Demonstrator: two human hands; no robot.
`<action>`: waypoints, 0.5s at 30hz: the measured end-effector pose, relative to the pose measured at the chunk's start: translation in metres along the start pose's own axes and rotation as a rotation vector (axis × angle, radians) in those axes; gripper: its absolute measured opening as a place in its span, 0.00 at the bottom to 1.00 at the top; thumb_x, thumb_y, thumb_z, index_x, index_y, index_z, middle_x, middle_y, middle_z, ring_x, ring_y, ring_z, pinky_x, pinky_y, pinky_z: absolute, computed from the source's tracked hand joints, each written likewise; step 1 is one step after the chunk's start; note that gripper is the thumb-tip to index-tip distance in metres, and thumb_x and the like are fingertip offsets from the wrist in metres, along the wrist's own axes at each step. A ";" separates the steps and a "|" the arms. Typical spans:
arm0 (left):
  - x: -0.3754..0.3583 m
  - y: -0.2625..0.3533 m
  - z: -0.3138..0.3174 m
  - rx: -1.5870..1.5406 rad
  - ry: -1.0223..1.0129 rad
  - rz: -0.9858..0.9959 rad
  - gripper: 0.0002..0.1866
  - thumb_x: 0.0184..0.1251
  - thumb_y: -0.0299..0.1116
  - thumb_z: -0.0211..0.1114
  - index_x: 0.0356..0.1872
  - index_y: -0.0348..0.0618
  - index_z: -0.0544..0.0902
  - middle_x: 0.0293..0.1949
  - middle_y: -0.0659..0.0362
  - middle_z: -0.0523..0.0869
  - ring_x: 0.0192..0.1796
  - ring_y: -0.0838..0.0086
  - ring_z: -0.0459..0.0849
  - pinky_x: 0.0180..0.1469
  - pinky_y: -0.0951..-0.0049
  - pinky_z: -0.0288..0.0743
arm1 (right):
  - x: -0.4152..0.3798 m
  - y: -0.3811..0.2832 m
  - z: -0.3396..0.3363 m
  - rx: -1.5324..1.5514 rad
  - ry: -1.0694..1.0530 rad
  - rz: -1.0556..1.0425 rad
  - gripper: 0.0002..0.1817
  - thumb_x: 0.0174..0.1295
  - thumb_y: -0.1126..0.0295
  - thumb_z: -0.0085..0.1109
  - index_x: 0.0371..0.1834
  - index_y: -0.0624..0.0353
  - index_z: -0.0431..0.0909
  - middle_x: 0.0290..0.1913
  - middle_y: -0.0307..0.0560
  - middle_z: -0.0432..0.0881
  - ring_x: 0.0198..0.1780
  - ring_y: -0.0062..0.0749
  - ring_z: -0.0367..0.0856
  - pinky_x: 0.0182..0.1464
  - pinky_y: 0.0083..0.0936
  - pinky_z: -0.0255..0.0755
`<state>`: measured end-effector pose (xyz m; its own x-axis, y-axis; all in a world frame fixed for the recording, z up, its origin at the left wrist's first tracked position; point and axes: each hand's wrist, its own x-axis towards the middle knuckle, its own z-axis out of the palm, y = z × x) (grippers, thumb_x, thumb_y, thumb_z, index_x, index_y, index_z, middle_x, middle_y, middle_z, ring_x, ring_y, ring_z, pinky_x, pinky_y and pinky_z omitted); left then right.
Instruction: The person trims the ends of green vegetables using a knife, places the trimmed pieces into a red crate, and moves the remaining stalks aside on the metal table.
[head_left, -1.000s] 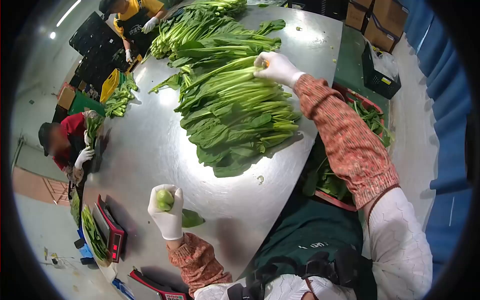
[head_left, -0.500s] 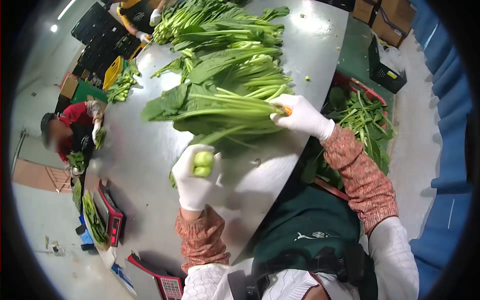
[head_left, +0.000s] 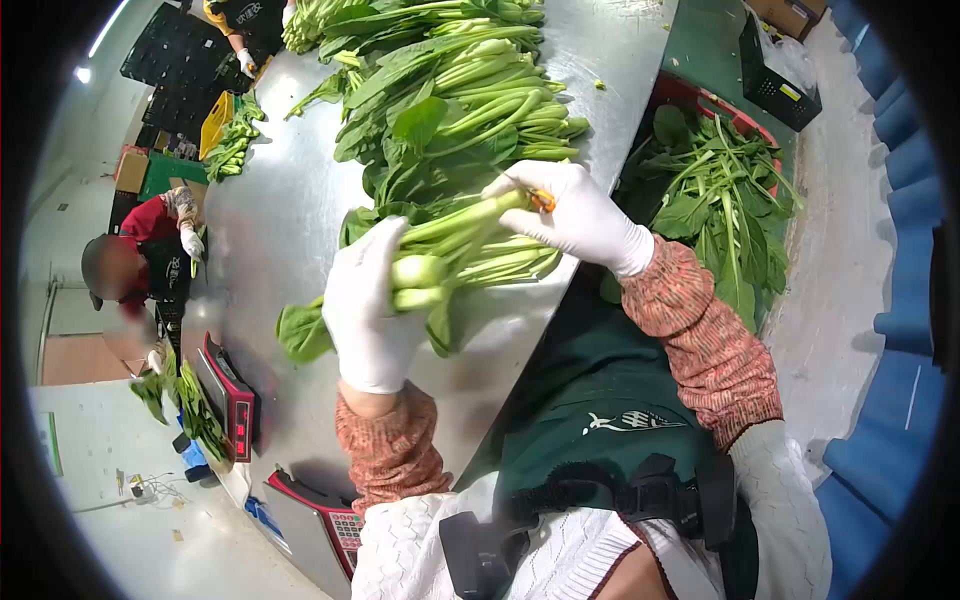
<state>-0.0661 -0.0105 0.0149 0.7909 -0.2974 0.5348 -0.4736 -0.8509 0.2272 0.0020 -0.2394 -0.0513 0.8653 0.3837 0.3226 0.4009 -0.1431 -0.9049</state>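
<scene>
My left hand [head_left: 372,310], in a white glove, is closed around a few stalks of leafy greens [head_left: 418,272], their pale cut ends facing right and leaves hanging below. Another stalk [head_left: 470,222] stretches from beside that hand to my right hand [head_left: 580,218], whose gloved fingers close at its thick end. An orange-handled knife [head_left: 543,200] is gripped in the same right hand; most of it is hidden by the fingers. Just beyond both hands lies a long heap of leafy greens [head_left: 480,95] on the metal table [head_left: 290,210].
At right below the table edge, a red crate [head_left: 765,130] holds loose leaves. Two red scales [head_left: 240,405] stand at the left. Across the table a person in red [head_left: 150,225] handles greens; another person's gloved hand [head_left: 246,63] is at the far end. A black crate [head_left: 785,95] sits on the floor.
My right hand has drawn a stalk from the heap toward my left hand. My left hand has moved up slightly, and its stalks now lie beside the new one.
</scene>
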 end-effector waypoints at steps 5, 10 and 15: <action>0.023 0.030 0.011 -0.057 -0.119 0.056 0.28 0.43 0.21 0.73 0.52 0.40 0.82 0.41 0.51 0.85 0.44 0.55 0.82 0.49 0.63 0.77 | -0.014 -0.034 -0.006 0.327 0.063 -0.057 0.15 0.63 0.71 0.66 0.50 0.65 0.79 0.41 0.48 0.85 0.44 0.28 0.84 0.49 0.23 0.75; 0.041 0.052 0.017 -0.082 -0.101 0.042 0.22 0.46 0.22 0.73 0.47 0.39 0.83 0.38 0.50 0.84 0.40 0.56 0.82 0.45 0.63 0.77 | -0.039 -0.028 -0.023 -0.349 0.405 -0.123 0.24 0.56 0.76 0.64 0.59 0.60 0.76 0.44 0.53 0.85 0.44 0.46 0.87 0.44 0.31 0.81; 0.055 0.078 0.030 -0.130 -0.131 0.143 0.21 0.46 0.22 0.72 0.46 0.38 0.82 0.38 0.49 0.83 0.41 0.53 0.82 0.45 0.62 0.77 | -0.059 -0.019 -0.039 -0.459 0.480 0.080 0.24 0.57 0.78 0.60 0.60 0.60 0.75 0.36 0.51 0.85 0.37 0.48 0.86 0.37 0.34 0.79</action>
<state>-0.0481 -0.1065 0.0371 0.7514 -0.4719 0.4612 -0.6239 -0.7356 0.2639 -0.0454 -0.2945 -0.0422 0.8933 -0.0778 0.4427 0.3251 -0.5683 -0.7558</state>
